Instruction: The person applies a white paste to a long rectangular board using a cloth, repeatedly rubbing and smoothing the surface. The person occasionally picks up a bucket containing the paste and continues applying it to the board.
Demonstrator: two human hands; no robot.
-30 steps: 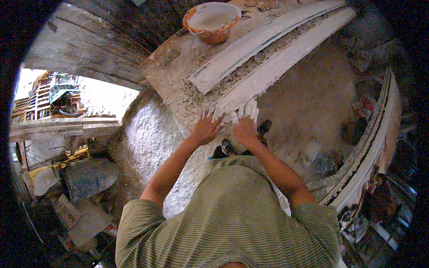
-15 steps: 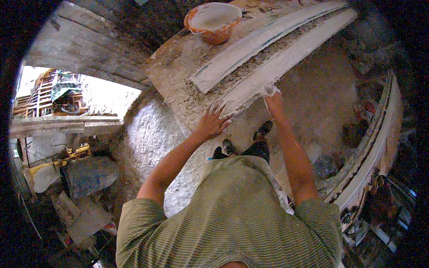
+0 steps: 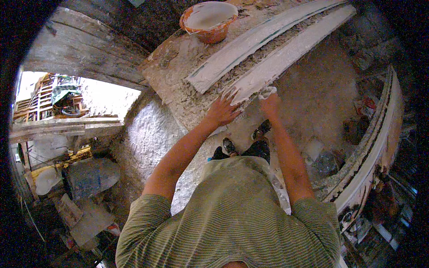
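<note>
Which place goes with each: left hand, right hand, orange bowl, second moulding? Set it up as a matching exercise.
Things:
1. left hand
2. right hand
3. orange bowl
4. second moulding

Places:
A. far end of the bench, filled with white plaster
B. flat on the near end of the white strip
C. along the right side, off the bench
D. gripping a white lump on the strip's edge

Pairs: 1-B, 2-D, 3-A, 4-C

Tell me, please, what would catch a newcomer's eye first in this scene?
Two long white plaster strips run across the rough bench at top centre. The left hand presses flat on the nearer strip's end, while the right hand works white plaster there. An orange bowl of plaster sits at the bench's far end.
</note>
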